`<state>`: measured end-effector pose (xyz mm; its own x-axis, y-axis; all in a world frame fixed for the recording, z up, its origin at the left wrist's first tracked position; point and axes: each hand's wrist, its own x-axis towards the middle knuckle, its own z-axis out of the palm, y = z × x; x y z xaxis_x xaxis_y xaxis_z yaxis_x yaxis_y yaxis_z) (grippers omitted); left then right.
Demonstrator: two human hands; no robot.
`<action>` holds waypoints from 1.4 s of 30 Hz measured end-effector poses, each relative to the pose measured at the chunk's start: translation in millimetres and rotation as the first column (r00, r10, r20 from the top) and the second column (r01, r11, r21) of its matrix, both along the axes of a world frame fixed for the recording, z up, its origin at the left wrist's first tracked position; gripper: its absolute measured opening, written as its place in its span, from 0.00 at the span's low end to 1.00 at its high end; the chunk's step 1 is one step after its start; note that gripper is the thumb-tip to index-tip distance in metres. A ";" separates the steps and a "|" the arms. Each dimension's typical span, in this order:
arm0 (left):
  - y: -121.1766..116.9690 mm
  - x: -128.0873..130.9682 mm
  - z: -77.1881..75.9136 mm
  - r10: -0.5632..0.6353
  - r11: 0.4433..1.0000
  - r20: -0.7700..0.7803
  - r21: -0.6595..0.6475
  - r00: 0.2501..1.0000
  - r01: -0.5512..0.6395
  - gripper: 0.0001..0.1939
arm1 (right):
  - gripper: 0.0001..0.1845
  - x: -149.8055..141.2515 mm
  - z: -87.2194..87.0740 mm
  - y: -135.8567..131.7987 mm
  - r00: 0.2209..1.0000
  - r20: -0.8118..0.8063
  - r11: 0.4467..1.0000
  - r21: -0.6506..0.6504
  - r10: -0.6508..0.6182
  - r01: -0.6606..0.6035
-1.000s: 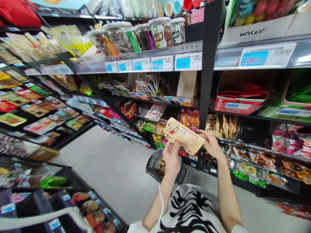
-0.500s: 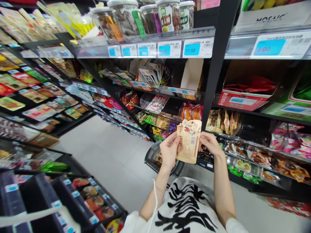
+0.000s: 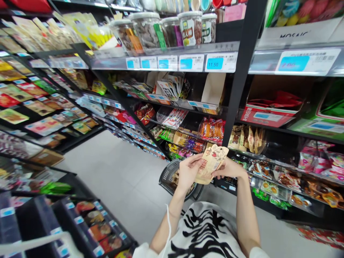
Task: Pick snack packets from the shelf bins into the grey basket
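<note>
A tan snack pouch (image 3: 211, 161) with a printed drawing and a barcode is held in front of me, tilted, over the shelf edge and basket. My left hand (image 3: 189, 170) grips its left side, thumb on the front face. On the other side, my right hand (image 3: 228, 168) pinches the pouch's right edge, its fingertips partly behind it. Below and left of the pouch is a dark shopping basket (image 3: 167, 175) with some tan items inside; my left hand and forearm hide part of it.
Tall black shelving stands ahead, with plastic jars (image 3: 146, 30), a red carton (image 3: 264, 114) and similar tan pouches (image 3: 248, 138) to the right. Another shelf of packets (image 3: 48, 123) lines the left. Grey floor (image 3: 120, 179) runs between. A white cord (image 3: 169, 224) hangs by my left arm.
The pouch has moved slightly down and tilted to the right, with both hands still on it. My right fingers have shifted towards its lower front. The view has shifted slightly upward.
</note>
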<state>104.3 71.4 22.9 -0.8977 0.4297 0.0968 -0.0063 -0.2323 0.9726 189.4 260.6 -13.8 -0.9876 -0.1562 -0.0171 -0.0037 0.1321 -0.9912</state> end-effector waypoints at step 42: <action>21.8 -22.7 -27.3 0.007 0.999 -0.023 0.043 1.000 -0.006 0.20 | 0.21 -4.7 -3.0 13.0 0.976 -0.028 0.968 -0.136 -0.215 0.210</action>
